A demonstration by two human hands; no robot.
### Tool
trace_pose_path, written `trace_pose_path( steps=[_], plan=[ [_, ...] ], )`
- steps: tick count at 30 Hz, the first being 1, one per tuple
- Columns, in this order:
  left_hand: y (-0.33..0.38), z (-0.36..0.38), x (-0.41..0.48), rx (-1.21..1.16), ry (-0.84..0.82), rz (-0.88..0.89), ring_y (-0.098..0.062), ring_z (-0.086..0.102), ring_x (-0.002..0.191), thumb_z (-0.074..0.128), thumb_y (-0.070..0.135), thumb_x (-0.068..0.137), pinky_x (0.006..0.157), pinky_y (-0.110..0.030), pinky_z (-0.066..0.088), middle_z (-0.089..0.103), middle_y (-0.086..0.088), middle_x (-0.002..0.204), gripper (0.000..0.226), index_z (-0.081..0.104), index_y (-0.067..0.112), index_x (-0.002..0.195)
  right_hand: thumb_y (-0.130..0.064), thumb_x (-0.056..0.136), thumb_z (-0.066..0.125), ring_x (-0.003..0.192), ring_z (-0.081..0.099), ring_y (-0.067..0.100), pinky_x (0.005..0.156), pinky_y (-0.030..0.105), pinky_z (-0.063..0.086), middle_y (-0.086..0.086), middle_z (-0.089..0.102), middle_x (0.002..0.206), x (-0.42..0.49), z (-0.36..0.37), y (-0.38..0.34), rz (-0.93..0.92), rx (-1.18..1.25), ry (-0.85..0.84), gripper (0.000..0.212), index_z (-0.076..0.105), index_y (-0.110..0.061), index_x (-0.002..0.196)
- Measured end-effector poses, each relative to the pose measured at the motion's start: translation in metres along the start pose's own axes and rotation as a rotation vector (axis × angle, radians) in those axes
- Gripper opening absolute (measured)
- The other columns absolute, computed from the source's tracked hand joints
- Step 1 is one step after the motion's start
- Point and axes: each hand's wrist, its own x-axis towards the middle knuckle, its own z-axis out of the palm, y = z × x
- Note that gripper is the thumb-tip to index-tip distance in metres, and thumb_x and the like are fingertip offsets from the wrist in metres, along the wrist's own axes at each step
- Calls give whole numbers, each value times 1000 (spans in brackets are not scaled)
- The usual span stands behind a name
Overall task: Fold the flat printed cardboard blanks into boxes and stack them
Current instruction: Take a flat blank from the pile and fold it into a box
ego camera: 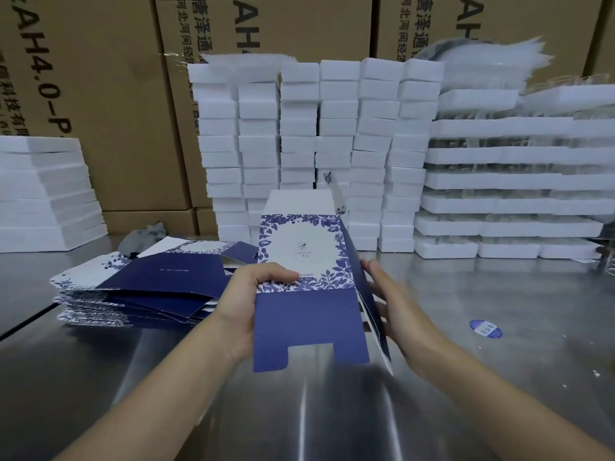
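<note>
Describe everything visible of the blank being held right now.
The blank is thin printed cardboard, partly opened, held above the steel table. Front panel: white with a blue floral border and a small logo. A navy flap with a notched edge hangs toward the camera; a white flap stands at the far end. The left hand grips its left edge, thumb on the front; the right hand presses straight fingers against the navy side panel.
</note>
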Motion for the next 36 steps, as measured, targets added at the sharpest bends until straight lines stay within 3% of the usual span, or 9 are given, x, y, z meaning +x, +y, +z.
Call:
trace_pose_path(
  steps=[4,7,9,14,19,24,27,31,36],
  plan=[
    [0,0,1,1,6,33,-23,67,50,74,26,61,52,-23,53,72,-5,68,10,74,17,57,-69,105,38,117,72,9,107,36,49,-13,76,127,2,-2,5,84,75,-35,46,72,-47,126],
    [0,-1,5,-11,42,52,-32,73,77,85,43,62,76,-39,54,78,-12,97,38,83,18,91,-87,91,38,109,65,-15,88,24,44,-42,69,115,-1,-5,2,94,31,-17,41,63,-71,120],
    [1,0,5,-43,57,55,-38,74,88,84,48,71,89,-54,57,78,-17,109,45,84,15,101,-94,83,45,120,57,-19,95,23,42,-50,60,123,-5,-5,-1,49,50,-15,43,51,-81,123],
    [10,-5,6,-59,99,83,-39,78,82,79,56,81,70,-52,62,79,-20,109,41,86,17,93,-92,73,58,128,41,-24,103,27,36,-61,41,133,-6,-2,-1,-113,54,-57,71,32,-83,139],
    [6,0,2,15,88,47,-29,79,87,69,72,84,72,-38,60,80,-10,112,52,86,27,101,-86,77,69,150,36,-4,125,41,27,-38,40,157,-5,2,1,-146,47,-163,78,32,-77,145],
    [-1,3,5,31,119,68,-29,81,93,51,87,87,64,-39,63,81,-7,114,67,85,33,105,-80,80,71,143,53,8,120,45,35,-29,47,157,-7,2,-4,-134,124,-223,85,28,-70,152],
    [0,4,7,4,109,99,-33,77,109,48,93,82,84,-54,63,78,-7,123,76,81,35,119,-84,65,78,143,53,7,124,43,33,-21,49,158,-7,-1,-6,-85,102,-157,92,31,-77,144],
    [5,10,6,-45,-29,156,-28,54,143,70,78,81,98,-69,53,63,1,147,39,75,58,114,-75,81,73,115,74,15,113,44,49,-17,73,131,-3,-2,-2,-36,82,-51,82,35,-64,153],
    [-7,6,12,211,-160,214,-14,58,139,96,53,67,108,-56,53,57,14,152,106,27,82,142,-73,93,59,113,74,10,110,41,51,-19,71,132,1,-4,0,-47,15,22,54,45,-65,145]
  ],
)
